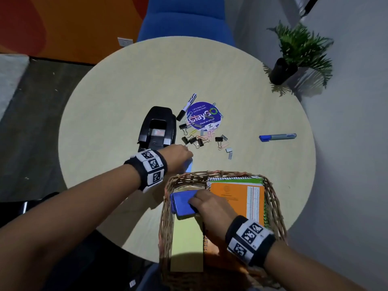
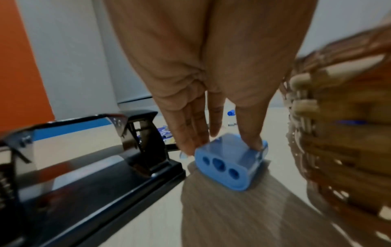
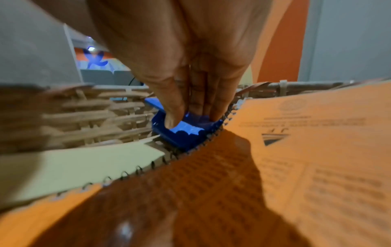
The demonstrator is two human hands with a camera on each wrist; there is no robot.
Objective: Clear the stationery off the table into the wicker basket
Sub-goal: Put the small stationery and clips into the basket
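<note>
The wicker basket (image 1: 275, 198) sits at the table's near edge and holds an orange notebook (image 1: 237, 198), a green one beneath it and a pale yellow pad (image 1: 186, 244). My right hand (image 1: 195, 203) is inside the basket, gripping a dark blue flat block (image 1: 182, 203) from above; in the right wrist view the thumb and fingers (image 3: 211, 115) clamp the block (image 3: 186, 137). My left hand (image 1: 188, 158) is just beyond the basket's far left corner, pinching a light blue three-hole pencil sharpener (image 2: 230, 165) between thumb and fingers, low over the tabletop.
A black hole punch (image 1: 157, 129) stands just left of my left hand. Binder clips and paper clips (image 1: 199, 139), staple strips (image 1: 229, 153), a black marker (image 1: 186, 107) and a round purple sticker (image 1: 203, 115) lie mid-table. A blue marker (image 1: 277, 137) lies right. A potted plant (image 1: 294, 57) stands far right.
</note>
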